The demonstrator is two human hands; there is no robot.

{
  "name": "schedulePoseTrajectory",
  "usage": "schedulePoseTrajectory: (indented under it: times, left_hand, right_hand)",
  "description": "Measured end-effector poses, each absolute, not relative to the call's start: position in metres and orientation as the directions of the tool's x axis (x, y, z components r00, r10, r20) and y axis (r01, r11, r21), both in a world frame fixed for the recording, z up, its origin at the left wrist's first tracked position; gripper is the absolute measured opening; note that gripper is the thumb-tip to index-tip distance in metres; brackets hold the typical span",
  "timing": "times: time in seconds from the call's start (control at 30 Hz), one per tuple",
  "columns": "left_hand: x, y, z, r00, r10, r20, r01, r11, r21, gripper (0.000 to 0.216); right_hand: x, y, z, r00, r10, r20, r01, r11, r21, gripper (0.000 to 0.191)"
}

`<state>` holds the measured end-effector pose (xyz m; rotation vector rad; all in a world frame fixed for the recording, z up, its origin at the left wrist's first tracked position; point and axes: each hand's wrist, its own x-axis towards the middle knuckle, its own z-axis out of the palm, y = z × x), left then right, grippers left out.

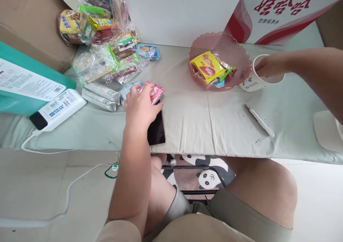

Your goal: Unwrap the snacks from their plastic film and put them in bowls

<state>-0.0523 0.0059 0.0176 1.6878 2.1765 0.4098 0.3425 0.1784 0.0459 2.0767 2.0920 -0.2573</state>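
My left hand (141, 108) has its fingers curled over a pink snack packet (157, 93), with the thumb at the packet's near side. Under that hand lies a dark-screened phone (157, 129), partly covered. A blue packet (132, 88) and silver-wrapped bars (102, 96) lie just left of the fingers. On the right, my right hand (265, 67) reaches down into a white paper tub (253, 83), whose wall hides the fingers. Beside the tub stands a pink ribbed bowl (197, 78) with a yellow snack packet (208, 66) and other small packets inside.
A heap of wrapped snacks (118, 58) fills the back left. Nearer are a white power bank (60, 108) with a cable and a green container (29, 81). White cartons (182, 20) stand behind. A white pen (259, 120) lies at right, near a white object (328, 129).
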Motion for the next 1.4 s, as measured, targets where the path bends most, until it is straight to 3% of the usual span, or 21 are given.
schedulePoseTrajectory:
  times: [0.07, 0.1, 0.17, 0.2, 0.27, 0.33, 0.4, 0.47, 0.53, 0.63, 0.7, 0.8, 0.87, 0.93, 1.03, 1.13, 1.27, 1.4]
  left_hand:
    - [-0.056, 0.008, 0.011, -0.246, 0.966, -0.082, 0.851, 0.255, 0.458, 0.055]
    - [-0.06, 0.01, 0.007, -0.254, 0.965, -0.058, 0.836, 0.249, 0.488, 0.054]
    - [-0.071, 0.014, -0.002, -0.266, 0.963, 0.036, 0.782, 0.194, 0.592, 0.05]
    - [-0.076, 0.015, -0.004, -0.273, 0.957, 0.099, 0.733, 0.14, 0.666, 0.051]
    - [-0.083, 0.015, -0.005, -0.234, 0.956, 0.179, 0.616, 0.003, 0.788, 0.048]
    - [-0.079, 0.013, 0.002, -0.194, 0.965, 0.179, 0.451, -0.074, 0.89, 0.043]
    - [-0.064, 0.011, 0.01, -0.103, 0.989, 0.102, 0.166, -0.084, 0.983, 0.039]
    - [-0.04, 0.01, 0.015, 0.069, 0.998, -0.003, -0.093, 0.01, 0.996, 0.032]
    - [-0.013, 0.007, 0.014, 0.181, 0.982, -0.047, -0.192, 0.082, 0.978, 0.028]
    - [0.023, -0.006, 0.003, 0.371, 0.918, -0.139, -0.246, 0.242, 0.939, 0.033]
    - [0.041, -0.018, -0.007, 0.51, 0.829, -0.229, -0.278, 0.411, 0.868, 0.04]
    - [0.061, -0.03, -0.023, 0.564, 0.781, -0.27, -0.289, 0.493, 0.821, 0.056]
    - [0.07, -0.033, -0.032, 0.501, 0.821, -0.272, -0.28, 0.451, 0.847, 0.07]
    - [0.077, -0.032, -0.04, 0.407, 0.875, -0.263, -0.248, 0.383, 0.89, 0.08]
    - [0.082, -0.032, -0.047, 0.304, 0.92, -0.246, -0.204, 0.315, 0.927, 0.07]
    - [0.084, -0.034, -0.051, 0.253, 0.95, -0.186, -0.146, 0.227, 0.963, 0.06]
    - [0.086, -0.037, -0.053, 0.227, 0.97, -0.088, -0.027, 0.097, 0.995, 0.068]
    - [0.089, -0.039, -0.052, 0.228, 0.972, -0.054, 0.034, 0.048, 0.998, 0.051]
  right_hand:
    - [0.331, 0.161, 0.073, 0.114, 0.944, -0.309, 0.988, -0.074, 0.138, 0.016]
    - [0.326, 0.148, 0.084, 0.152, 0.954, -0.26, 0.98, -0.111, 0.166, 0.02]
    - [0.317, 0.114, 0.096, 0.164, 0.98, -0.114, 0.981, -0.15, 0.124, 0.034]
    - [0.315, 0.094, 0.095, 0.196, 0.98, 0.031, 0.979, -0.197, 0.049, 0.035]
    - [0.318, 0.052, 0.08, 0.282, 0.952, 0.122, 0.959, -0.275, -0.069, 0.023]
    - [0.328, 0.014, 0.053, 0.316, 0.946, 0.077, 0.941, -0.303, -0.149, 0.016]
    - [0.34, -0.016, 0.022, 0.286, 0.958, -0.025, 0.941, -0.286, -0.179, 0.022]
    - [0.351, -0.035, -0.004, 0.236, 0.968, -0.089, 0.95, -0.249, -0.187, 0.031]
    - [0.357, -0.045, -0.018, 0.207, 0.974, -0.096, 0.955, -0.222, -0.198, 0.032]
    - [0.355, -0.049, -0.019, 0.237, 0.968, -0.079, 0.928, -0.25, -0.276, 0.023]
    - [0.345, -0.052, -0.014, 0.265, 0.96, -0.088, 0.84, -0.275, -0.468, 0.023]
    - [0.32, -0.059, -0.007, 0.227, 0.961, -0.159, 0.473, -0.252, -0.844, 0.033]
    - [0.302, -0.066, -0.007, 0.176, 0.957, -0.229, 0.187, -0.261, -0.947, 0.038]
    - [0.287, -0.073, -0.008, 0.115, 0.944, -0.309, -0.003, -0.311, -0.95, 0.04]
    - [0.272, -0.081, -0.012, -0.015, 0.906, -0.423, -0.127, -0.422, -0.898, 0.044]
    - [0.263, -0.086, -0.014, -0.141, 0.87, -0.471, -0.166, -0.49, -0.856, 0.047]
    - [0.253, -0.088, -0.014, -0.272, 0.842, -0.467, -0.177, -0.52, -0.835, 0.048]
    - [0.246, -0.087, -0.013, -0.295, 0.837, -0.461, -0.183, -0.523, -0.833, 0.047]
